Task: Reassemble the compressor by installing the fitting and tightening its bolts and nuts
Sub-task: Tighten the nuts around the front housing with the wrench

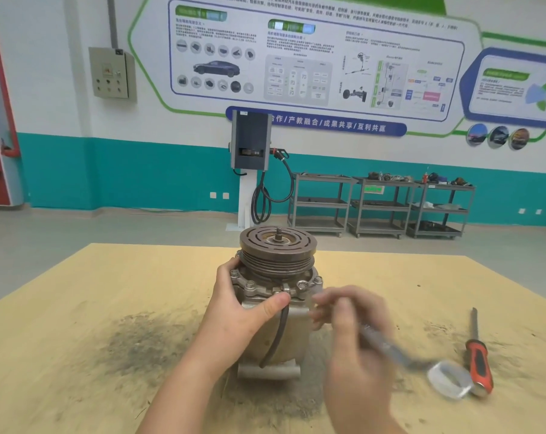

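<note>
A grey metal compressor (276, 333) stands upright on the wooden table (77, 308), its grooved pulley (278, 245) on top. Bolts (301, 286) ring the flange below the pulley. A dark wire (278, 336) hangs down its front. My left hand (243, 308) grips the compressor's left side, thumb pressed on the flange at the front. My right hand (350, 324), blurred by motion, holds a metal wrench (422, 361) just right of the compressor. The wrench's ring end (448, 379) points toward the lower right.
A screwdriver with a red and black handle (478, 358) lies on the table at the right. Dark grime stains the wood around the compressor. Beyond the table stand a charging post (249, 145) and several grey shelf carts (381, 205).
</note>
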The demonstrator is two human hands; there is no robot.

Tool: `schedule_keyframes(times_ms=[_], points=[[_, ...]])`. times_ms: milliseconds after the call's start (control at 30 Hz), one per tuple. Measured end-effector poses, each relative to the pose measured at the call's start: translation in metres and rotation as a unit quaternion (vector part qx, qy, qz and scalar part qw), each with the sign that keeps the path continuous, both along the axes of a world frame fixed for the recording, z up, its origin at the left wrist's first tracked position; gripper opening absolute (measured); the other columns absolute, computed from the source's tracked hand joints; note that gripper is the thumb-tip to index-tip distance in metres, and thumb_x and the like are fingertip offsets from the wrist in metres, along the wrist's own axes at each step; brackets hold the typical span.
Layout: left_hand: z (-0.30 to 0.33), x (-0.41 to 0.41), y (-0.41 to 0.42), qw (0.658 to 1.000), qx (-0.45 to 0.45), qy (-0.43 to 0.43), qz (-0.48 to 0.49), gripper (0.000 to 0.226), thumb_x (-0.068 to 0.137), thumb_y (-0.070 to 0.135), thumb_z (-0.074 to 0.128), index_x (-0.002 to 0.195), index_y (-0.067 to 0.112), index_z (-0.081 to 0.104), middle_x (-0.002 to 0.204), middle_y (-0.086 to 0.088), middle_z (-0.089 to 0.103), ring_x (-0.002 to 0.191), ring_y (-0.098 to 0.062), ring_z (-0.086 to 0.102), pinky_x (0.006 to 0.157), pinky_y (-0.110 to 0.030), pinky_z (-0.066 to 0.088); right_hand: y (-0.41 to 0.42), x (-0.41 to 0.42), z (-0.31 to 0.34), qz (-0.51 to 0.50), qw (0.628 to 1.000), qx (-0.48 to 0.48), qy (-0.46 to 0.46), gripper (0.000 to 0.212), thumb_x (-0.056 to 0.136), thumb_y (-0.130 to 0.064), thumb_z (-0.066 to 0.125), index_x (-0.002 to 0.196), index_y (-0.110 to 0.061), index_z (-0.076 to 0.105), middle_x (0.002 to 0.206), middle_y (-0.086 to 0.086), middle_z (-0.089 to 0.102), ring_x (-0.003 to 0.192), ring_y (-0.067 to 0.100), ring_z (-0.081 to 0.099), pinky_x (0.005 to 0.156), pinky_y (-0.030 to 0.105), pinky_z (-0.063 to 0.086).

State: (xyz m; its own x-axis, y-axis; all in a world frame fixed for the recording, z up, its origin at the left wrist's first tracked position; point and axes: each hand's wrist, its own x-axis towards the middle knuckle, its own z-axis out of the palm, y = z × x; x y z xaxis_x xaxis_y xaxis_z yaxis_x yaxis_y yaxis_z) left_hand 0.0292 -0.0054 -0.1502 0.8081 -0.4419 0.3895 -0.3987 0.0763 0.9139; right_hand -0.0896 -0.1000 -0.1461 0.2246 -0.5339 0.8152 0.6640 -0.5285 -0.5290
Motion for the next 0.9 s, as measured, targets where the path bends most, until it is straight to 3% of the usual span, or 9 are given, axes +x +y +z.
schedule_keyframes(times_ms=[67, 133, 200, 267, 333, 500, 700, 800, 900], points=[[-0.002, 0.002, -0.002, 1.000, -0.014, 0.009, 0.002, 0.089, 0.038, 0.083, 0.077, 0.115, 0.063, 0.037, 0.112, 0.029, 0.064, 0.107, 0.006, 0.060, 0.094, -0.025, 0.045, 0.016, 0.002, -0.009, -0.096, 0.978, -0.180, 0.048, 0.019, 0.099, -0.024, 0.045, 0.096, -0.026, 0.064, 0.096, -0.013, 0.065, 0.089, 0.007, 0.063, 0.082, 0.013, 0.045], [-0.002, 0.002, -0.003, 1.000, -0.016, 0.021, 0.003, 0.090, 0.036, 0.081, 0.078, 0.115, 0.064, 0.038, 0.108, 0.029, 0.065, 0.106, 0.000, 0.063, 0.093, -0.030, 0.048, 0.024, 0.003, -0.011, -0.104, 0.963, -0.231, 0.092, 0.026, 0.103, -0.035, 0.040, 0.098, -0.025, 0.064, 0.096, -0.012, 0.063, 0.090, 0.007, 0.062, 0.081, 0.013, 0.044], [-0.003, 0.002, -0.002, 0.999, -0.017, 0.028, -0.007, 0.093, 0.036, 0.079, 0.081, 0.116, 0.065, 0.037, 0.109, 0.029, 0.065, 0.107, -0.003, 0.064, 0.094, -0.036, 0.051, 0.024, 0.001, 0.003, -0.035, 0.985, -0.133, 0.108, 0.023, 0.100, -0.050, 0.038, 0.100, -0.040, 0.058, 0.091, -0.012, 0.065, 0.080, 0.005, 0.063, 0.073, 0.013, 0.046], [-0.003, 0.002, 0.000, 1.000, -0.007, 0.009, -0.010, 0.087, 0.044, 0.077, 0.082, 0.117, 0.065, 0.035, 0.114, 0.029, 0.063, 0.108, 0.005, 0.061, 0.096, -0.030, 0.048, 0.015, -0.004, 0.022, 0.028, 0.998, -0.015, 0.059, 0.011, 0.098, -0.045, 0.039, 0.095, -0.047, 0.050, 0.083, -0.002, 0.071, 0.065, 0.008, 0.063, 0.062, 0.016, 0.048], [-0.002, 0.001, 0.000, 1.000, -0.008, 0.001, -0.013, 0.084, 0.046, 0.078, 0.079, 0.116, 0.063, 0.034, 0.117, 0.030, 0.060, 0.110, 0.010, 0.057, 0.094, -0.020, 0.042, -0.001, -0.005, 0.039, 0.086, 0.990, 0.104, 0.036, 0.013, 0.098, -0.030, 0.039, 0.091, -0.036, 0.049, 0.070, 0.009, 0.069, 0.053, 0.016, 0.057, 0.051, 0.021, 0.045], [0.003, -0.002, 0.002, 1.000, -0.007, 0.007, -0.019, 0.079, 0.049, 0.070, 0.077, 0.115, 0.060, 0.035, 0.116, 0.032, 0.058, 0.107, 0.016, 0.053, 0.082, -0.009, 0.039, -0.038, 0.007, 0.052, 0.182, 0.931, 0.310, 0.059, 0.016, 0.098, -0.001, 0.033, 0.092, -0.013, 0.042, 0.052, 0.007, 0.053, 0.040, 0.020, 0.040, 0.039, 0.022, 0.032], [0.005, -0.003, 0.003, 1.000, -0.003, 0.005, -0.023, 0.082, 0.050, 0.072, 0.078, 0.116, 0.061, 0.032, 0.116, 0.034, 0.054, 0.103, 0.020, 0.052, 0.077, -0.003, 0.039, -0.061, 0.026, 0.058, 0.292, 0.854, 0.407, 0.140, 0.011, 0.094, -0.003, 0.034, 0.093, -0.010, 0.043, 0.050, 0.004, 0.042, 0.035, 0.015, 0.031, 0.033, 0.021, 0.024], [0.005, -0.003, 0.002, 1.000, -0.004, 0.004, -0.020, 0.080, 0.048, 0.072, 0.076, 0.115, 0.062, 0.032, 0.114, 0.036, 0.053, 0.104, 0.021, 0.051, 0.078, -0.004, 0.039, -0.061, 0.027, 0.055, 0.311, 0.845, 0.412, 0.140, 0.011, 0.094, -0.004, 0.035, 0.091, -0.011, 0.043, 0.050, 0.002, 0.041, 0.035, 0.014, 0.031, 0.033, 0.020, 0.024], [0.003, -0.003, 0.002, 1.000, -0.008, 0.005, -0.023, 0.078, 0.049, 0.070, 0.077, 0.113, 0.063, 0.033, 0.116, 0.033, 0.055, 0.105, 0.019, 0.052, 0.079, -0.005, 0.040, -0.056, 0.020, 0.041, 0.301, 0.859, 0.402, 0.094, 0.013, 0.096, -0.005, 0.035, 0.091, -0.013, 0.043, 0.051, 0.002, 0.042, 0.037, 0.016, 0.032, 0.035, 0.021, 0.027]])
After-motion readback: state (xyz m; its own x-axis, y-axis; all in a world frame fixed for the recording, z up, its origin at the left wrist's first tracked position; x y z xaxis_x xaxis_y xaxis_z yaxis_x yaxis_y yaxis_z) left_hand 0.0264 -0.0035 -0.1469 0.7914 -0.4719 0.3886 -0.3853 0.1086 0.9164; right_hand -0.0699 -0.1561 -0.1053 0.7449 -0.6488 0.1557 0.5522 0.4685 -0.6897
